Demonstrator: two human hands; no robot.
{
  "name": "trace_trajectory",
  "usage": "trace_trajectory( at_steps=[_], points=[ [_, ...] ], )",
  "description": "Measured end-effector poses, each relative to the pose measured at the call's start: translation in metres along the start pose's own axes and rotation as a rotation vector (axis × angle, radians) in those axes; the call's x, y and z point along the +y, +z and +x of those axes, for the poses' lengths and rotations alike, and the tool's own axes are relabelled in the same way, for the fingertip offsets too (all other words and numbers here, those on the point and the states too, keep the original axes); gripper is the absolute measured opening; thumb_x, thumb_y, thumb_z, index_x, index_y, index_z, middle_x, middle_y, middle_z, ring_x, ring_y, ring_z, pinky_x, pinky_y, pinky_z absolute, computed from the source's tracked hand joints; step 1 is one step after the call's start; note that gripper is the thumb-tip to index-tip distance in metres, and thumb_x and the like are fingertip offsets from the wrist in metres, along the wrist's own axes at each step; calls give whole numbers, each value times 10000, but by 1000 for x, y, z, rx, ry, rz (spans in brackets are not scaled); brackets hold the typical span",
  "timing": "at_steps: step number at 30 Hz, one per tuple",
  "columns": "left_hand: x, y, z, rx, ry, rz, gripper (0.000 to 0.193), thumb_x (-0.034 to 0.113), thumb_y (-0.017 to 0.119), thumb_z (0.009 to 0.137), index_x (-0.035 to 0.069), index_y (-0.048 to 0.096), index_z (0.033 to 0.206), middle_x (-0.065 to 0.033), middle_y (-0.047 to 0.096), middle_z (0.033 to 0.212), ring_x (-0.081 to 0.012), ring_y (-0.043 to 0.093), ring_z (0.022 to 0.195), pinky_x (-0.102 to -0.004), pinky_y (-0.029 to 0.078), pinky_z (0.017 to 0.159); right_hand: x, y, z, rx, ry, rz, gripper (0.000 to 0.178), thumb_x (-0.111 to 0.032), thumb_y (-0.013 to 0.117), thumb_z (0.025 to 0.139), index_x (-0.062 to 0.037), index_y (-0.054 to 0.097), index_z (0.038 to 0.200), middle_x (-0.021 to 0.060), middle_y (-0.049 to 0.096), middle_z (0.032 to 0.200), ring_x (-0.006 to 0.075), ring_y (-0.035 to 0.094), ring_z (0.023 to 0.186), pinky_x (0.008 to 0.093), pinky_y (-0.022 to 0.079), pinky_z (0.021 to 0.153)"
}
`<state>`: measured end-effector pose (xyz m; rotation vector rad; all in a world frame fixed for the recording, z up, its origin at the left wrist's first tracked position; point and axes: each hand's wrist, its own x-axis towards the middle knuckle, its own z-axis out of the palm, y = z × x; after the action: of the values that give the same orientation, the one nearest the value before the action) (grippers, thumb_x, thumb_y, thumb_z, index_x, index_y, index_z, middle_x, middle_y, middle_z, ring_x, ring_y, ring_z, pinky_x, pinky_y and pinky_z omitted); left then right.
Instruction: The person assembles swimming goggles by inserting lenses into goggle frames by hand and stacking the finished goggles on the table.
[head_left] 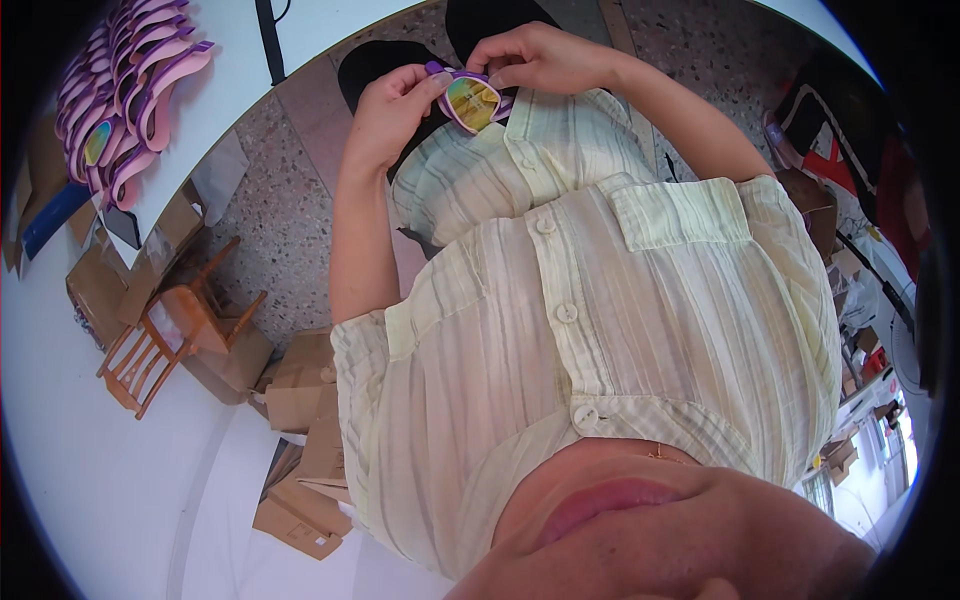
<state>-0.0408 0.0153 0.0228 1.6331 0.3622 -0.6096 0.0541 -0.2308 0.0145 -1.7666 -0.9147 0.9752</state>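
Above my lap I hold a pair of child-sized-looking sunglasses (471,103) with a purple and pale pink frame and a shiny yellow mirrored lens facing up. My left hand (392,112) pinches the frame at its left side, thumb and fingers closed on it. At the other side, my right hand (535,58) grips the frame with bent fingers; part of the glasses is hidden behind it. To the far left, many purple and pink eyeglass frames (140,75) lie stacked in overlapping rows on a white table (225,100). One frame in the stack shows a yellow lens.
A black strip (270,45) lies on the table near its edge. Left of me stand a wooden chair (195,315) and several cardboard boxes (300,380) on a speckled floor (285,215). Dark and red items (835,165) crowd the right side.
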Motion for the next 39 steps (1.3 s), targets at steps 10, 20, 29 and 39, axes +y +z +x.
trace_trajectory(
  at_steps=[10, 20, 29, 39],
  points=[
    [83, 7, -75, 346, 326, -399, 195, 215, 687, 993, 24, 661, 1024, -24, 693, 885, -76, 648, 705, -198, 542, 617, -122, -22, -27, 406, -103, -72, 409, -222, 768, 902, -73, 678, 1271, 23, 710, 993, 91, 646, 816, 248, 533, 690],
    [136, 12, -53, 550, 777, -31, 544, 173, 811, 869, 37, 558, 1331, -111, 646, 1136, -185, 654, 958, -296, 589, 734, -159, -69, -27, 776, -392, -763, 676, -203, 849, 770, -155, 548, 1373, 61, 638, 1136, 245, 702, 939, 358, 596, 725],
    [148, 7, 4, 708, 1237, 964, 667, 217, 913, 702, 82, 659, 1303, -67, 631, 1057, -246, 606, 974, -369, 518, 821, -131, -92, -17, 679, -351, -860, 522, -287, 790, 857, -142, 583, 1314, 72, 662, 1153, 259, 709, 913, 404, 579, 736],
    [131, -5, 41, 664, 1388, 981, 623, 172, 890, 748, 103, 664, 1324, -69, 671, 1008, -223, 629, 869, -328, 530, 726, -161, -141, 3, 321, -147, -558, 251, -176, 695, 874, -2, 710, 1055, 210, 734, 937, 344, 707, 861, 407, 549, 789]
  ],
)
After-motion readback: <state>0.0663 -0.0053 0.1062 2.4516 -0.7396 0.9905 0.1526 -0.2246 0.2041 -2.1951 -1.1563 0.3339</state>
